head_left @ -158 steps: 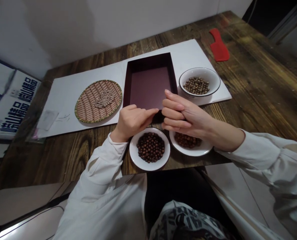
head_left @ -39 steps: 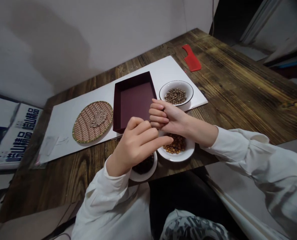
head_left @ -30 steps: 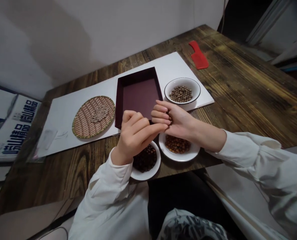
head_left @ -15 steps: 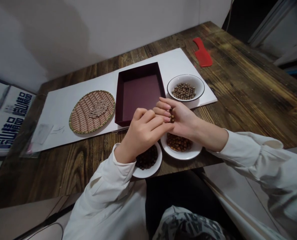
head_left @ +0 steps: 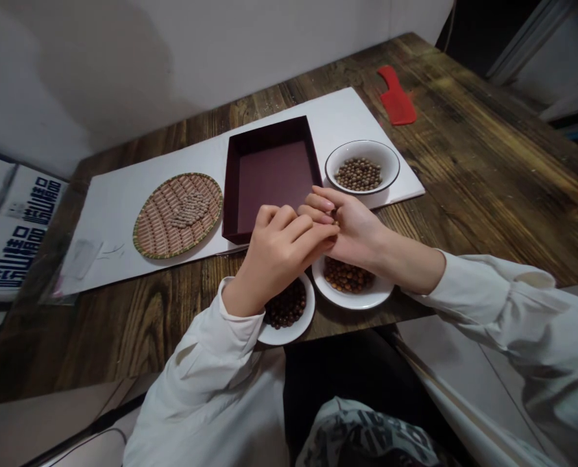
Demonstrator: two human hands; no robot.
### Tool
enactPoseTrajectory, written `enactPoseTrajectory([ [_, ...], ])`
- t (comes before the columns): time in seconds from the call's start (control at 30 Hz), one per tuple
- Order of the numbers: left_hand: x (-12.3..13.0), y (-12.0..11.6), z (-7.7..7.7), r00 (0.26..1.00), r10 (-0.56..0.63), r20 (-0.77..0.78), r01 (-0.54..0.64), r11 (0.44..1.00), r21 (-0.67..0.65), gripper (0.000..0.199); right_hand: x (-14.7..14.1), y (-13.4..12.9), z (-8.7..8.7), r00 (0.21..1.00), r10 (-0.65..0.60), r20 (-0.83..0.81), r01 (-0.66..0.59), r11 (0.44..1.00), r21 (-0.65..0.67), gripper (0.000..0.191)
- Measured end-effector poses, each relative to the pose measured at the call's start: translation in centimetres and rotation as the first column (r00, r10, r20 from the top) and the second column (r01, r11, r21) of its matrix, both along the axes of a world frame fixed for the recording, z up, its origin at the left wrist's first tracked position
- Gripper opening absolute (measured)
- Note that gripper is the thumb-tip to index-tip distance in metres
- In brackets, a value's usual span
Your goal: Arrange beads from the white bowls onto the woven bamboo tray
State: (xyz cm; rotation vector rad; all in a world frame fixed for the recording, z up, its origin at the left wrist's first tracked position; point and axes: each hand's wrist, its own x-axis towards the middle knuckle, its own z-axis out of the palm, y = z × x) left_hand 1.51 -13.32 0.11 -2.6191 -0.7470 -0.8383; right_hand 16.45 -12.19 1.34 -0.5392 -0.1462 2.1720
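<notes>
Palm up and fingers curled, my right hand (head_left: 359,230) cups some small brown beads, now mostly hidden behind the fingers. My left hand (head_left: 286,250) reaches across to it with bent fingers, their tips tucked into the right palm. Whatever those fingertips pinch is out of sight. Under my right hand sits a white dish (head_left: 354,303) of amber-brown beads (head_left: 346,275). Another white dish (head_left: 291,337), partly covered by my left wrist, holds dark brown beads (head_left: 289,308). Beyond my right hand stands a white bowl (head_left: 388,165) of olive-brown beads (head_left: 359,174).
An open maroon box (head_left: 274,188) rests on a white board (head_left: 116,194). Left of it lies a round woven mat (head_left: 155,224) with small pale pieces (head_left: 191,211) on it. A red comb-like piece (head_left: 398,104) lies at the back right of the wooden table (head_left: 468,155).
My left fingers have moved further over the right palm, hiding the beads that showed there before. The view has shifted slightly; the dishes, bowl and box stay in place.
</notes>
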Motion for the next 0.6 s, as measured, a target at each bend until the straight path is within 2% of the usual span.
enactPoseTrajectory([
  [0.17,-0.03,0.03,-0.06,0.998,0.042,-0.048,-0.042,0.999,-0.009,0.029,-0.14,-0.03,0.12,0.999,-0.037,0.025,0.038,0.999,-0.017,0.046],
  [0.33,0.06,-0.07,0.01,0.995,0.036,-0.098,-0.035,0.999,0.020,0.028,-0.34,-0.17,-0.06,0.997,-0.062,0.045,0.063,0.998,-0.008,0.047],
  [0.6,0.14,-0.08,0.05,0.997,-0.029,-0.075,0.025,0.998,-0.050,0.024,-0.38,-0.14,-0.40,0.998,-0.050,0.043,0.049,0.999,0.011,0.048],
])
